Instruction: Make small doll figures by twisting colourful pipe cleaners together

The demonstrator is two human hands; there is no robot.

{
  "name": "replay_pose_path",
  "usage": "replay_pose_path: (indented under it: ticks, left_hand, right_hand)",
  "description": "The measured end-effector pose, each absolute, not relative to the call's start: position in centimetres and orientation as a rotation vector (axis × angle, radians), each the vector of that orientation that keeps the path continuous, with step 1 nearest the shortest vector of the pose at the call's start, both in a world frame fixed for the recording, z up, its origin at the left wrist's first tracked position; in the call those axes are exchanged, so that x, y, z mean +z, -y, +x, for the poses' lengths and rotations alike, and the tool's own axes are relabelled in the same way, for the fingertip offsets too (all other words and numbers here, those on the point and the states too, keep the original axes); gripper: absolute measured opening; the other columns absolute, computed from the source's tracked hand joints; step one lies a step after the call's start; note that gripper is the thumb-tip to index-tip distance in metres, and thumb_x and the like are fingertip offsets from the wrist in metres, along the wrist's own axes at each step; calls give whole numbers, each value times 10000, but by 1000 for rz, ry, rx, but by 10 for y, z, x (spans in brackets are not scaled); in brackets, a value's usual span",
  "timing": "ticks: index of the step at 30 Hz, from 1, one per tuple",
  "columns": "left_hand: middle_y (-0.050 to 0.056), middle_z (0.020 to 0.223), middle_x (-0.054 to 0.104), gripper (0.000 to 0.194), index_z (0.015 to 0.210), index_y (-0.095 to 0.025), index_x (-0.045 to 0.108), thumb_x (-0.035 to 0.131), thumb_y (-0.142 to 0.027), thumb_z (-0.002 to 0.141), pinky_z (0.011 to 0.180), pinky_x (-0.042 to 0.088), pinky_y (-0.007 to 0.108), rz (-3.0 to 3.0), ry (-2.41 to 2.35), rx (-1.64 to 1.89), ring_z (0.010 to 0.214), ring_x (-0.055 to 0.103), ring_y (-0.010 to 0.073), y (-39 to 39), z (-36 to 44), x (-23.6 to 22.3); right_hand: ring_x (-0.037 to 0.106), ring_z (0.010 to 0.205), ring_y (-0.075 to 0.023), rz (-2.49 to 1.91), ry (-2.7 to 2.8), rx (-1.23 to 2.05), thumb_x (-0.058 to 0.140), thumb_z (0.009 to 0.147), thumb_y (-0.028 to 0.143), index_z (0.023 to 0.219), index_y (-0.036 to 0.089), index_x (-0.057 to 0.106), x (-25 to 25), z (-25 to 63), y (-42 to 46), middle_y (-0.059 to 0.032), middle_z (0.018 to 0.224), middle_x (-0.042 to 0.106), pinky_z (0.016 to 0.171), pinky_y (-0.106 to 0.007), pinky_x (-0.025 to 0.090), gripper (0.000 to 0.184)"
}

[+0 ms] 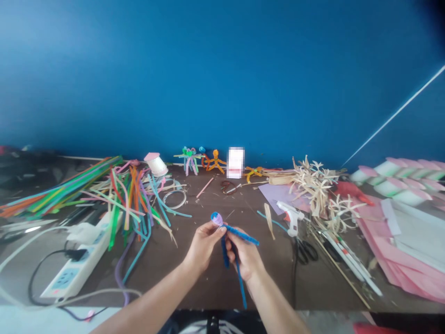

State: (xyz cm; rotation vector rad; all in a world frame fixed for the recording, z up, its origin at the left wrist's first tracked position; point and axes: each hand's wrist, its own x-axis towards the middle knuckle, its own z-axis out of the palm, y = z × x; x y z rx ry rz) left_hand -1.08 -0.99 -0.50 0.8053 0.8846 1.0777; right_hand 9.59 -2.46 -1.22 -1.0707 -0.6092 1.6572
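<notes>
My left hand pinches the coiled blue and lilac end of a pipe-cleaner piece just above the brown table. My right hand is closed round the blue pipe-cleaner stems that hang down from it. One blue stem sticks out to the right of my fingers. Both hands are close together at the table's middle front.
A heap of coloured pipe cleaners and a white power strip lie left. A white glue gun, scissors, dried straw shapes and pink paper sheets lie right. Small pipe-cleaner figures stand by the blue wall.
</notes>
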Motion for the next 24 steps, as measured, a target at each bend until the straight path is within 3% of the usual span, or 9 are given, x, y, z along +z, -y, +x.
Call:
replay_pose_path:
  ticks: [3,6,10,16,20,24]
  left_hand:
    - [-12,592,609,194,796,-144,625,667,-269,653,560,445,243,913,-1034,1246,539,557,127,7,-9,-12]
    - [15,718,625,129,728,-141,642,670,-229,638,658,432,229,1114,-1204,1326,695,567,140,2,-12,-18]
    - [21,705,585,107,672,-138,660,630,-240,677,608,411,218,1388,-1244,1230,666,542,137,-3,-18,-21]
    - [22,686,595,134,714,-139,687,624,-255,687,578,388,214,1474,-1168,1033,630,521,131,-8,-26,-14]
    - [12,632,625,145,701,-133,693,679,-262,635,616,396,228,1275,-1003,893,607,533,133,-10,-30,-3]
    - [0,610,643,152,660,-140,694,734,-265,582,649,400,229,1047,-841,849,590,536,115,-7,-33,3]
  right_hand:
    - [343,327,-38,-1209,879,1465,588,717,373,715,151,586,-11,92,30,55,491,486,325,-175,239,222]
    - [437,427,-82,-1295,1297,1211,514,767,260,848,174,612,-5,96,34,29,570,538,425,-203,336,153]
    - [571,599,-145,-1449,1729,781,474,792,191,834,194,613,6,108,36,-15,674,631,581,-236,390,146]
    - [586,620,-149,-1502,1912,531,458,803,183,771,188,589,22,125,28,-27,703,642,584,-226,376,135]
    - [557,687,-150,-1411,1787,618,498,772,195,705,180,588,27,132,20,-29,723,607,640,-235,391,114]
    - [505,508,-109,-1354,1463,1237,564,741,306,643,158,584,23,136,13,14,543,554,490,-212,362,179]
